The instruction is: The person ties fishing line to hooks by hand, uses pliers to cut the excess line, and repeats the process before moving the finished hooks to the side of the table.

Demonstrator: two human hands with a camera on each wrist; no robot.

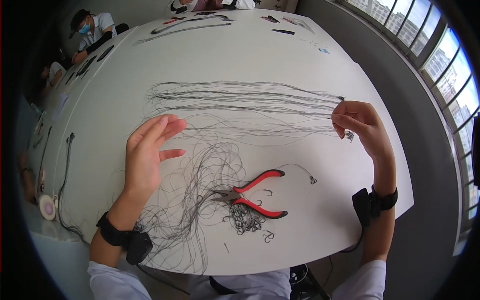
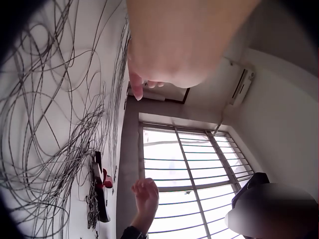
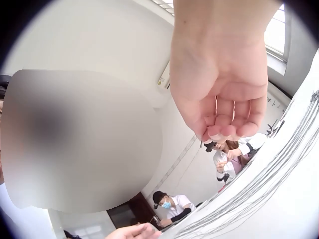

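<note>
My right hand (image 1: 361, 125) is raised over the right side of the table, thumb and fingertips pinching the end of a fishing line; a small dark tip pokes out beside the thumb. In the right wrist view that hand (image 3: 222, 99) has its fingers curled in. My left hand (image 1: 150, 147) hovers over the left ends of the lines, thumb apart from loosely bent fingers. Long bundles of dark fishing line (image 1: 225, 95) lie between the hands, with hook clusters (image 1: 349, 136) at their right ends. Nearer my body spreads a loose tangle of line (image 1: 192, 192).
Red-handled pliers (image 1: 257, 187) lie beside a pile of fish hooks (image 1: 245, 220) at the front. A single hook bunch (image 1: 313, 179) lies to their right. On the left are a white spool (image 1: 47, 207) and another line bundle (image 1: 65, 175). Other people sit around the table's far side.
</note>
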